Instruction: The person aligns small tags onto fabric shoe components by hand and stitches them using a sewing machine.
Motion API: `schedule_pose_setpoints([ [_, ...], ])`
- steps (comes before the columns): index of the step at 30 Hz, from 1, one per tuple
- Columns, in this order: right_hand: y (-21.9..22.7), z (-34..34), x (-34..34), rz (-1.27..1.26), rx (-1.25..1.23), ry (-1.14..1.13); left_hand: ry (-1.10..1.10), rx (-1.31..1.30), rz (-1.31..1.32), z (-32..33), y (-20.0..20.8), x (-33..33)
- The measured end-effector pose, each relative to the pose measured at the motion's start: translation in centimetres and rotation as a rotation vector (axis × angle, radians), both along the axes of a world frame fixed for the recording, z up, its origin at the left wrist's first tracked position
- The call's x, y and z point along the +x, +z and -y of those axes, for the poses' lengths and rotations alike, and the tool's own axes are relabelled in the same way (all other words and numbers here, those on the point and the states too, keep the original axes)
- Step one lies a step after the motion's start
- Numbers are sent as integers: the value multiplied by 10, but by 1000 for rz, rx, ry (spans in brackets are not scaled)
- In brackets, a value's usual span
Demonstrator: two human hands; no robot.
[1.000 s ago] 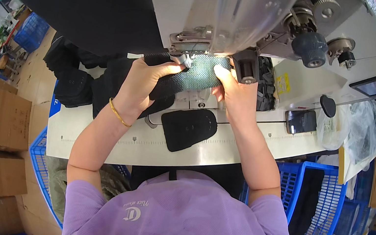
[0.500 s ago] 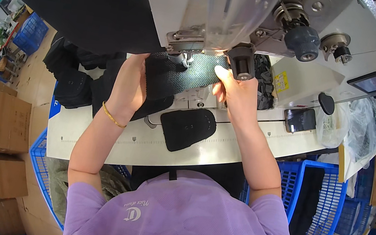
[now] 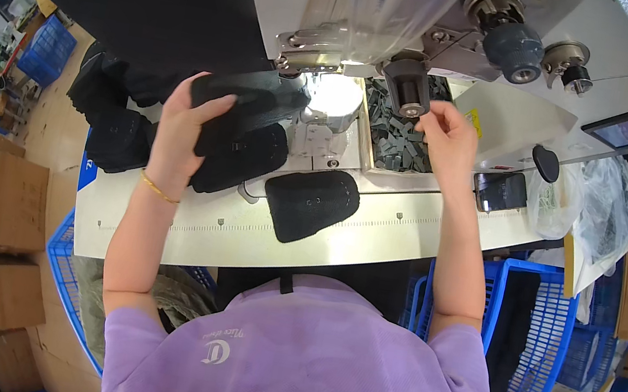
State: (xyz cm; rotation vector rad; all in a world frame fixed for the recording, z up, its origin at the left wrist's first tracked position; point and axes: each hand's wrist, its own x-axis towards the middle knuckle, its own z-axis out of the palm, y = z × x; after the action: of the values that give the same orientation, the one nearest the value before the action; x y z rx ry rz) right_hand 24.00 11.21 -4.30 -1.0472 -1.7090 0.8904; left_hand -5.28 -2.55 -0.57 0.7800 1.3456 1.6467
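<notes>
Grey pieces (image 3: pixel 396 135) in machine-side tray (image 3: pixel 366 126)

Both forearms rise from the lower edge, bare below short sleeves, and spread apart toward the top. The left hand (image 3: pixel 186 129) is raised with its back to the camera, fingers together and curled forward, thumb spread out to the right in a loose grasp; a thin bangle sits at the wrist. The right arm is stretched out nearly straight. The right hand (image 3: pixel 447 133) lies farther up and to the right, fingers bent, thumb and forefinger seemingly pinched together, though the tips are too small to read surely
</notes>
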Motion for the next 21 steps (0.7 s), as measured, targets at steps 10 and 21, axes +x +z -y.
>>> schedule_pose_setpoints([
  [10,-46,-12,-11,709,415,-26,-211,94,-1464,51,-83,81],
  [21,-27,50,-14,126,34,385,-408,177,-1494,35,-97,76],
])
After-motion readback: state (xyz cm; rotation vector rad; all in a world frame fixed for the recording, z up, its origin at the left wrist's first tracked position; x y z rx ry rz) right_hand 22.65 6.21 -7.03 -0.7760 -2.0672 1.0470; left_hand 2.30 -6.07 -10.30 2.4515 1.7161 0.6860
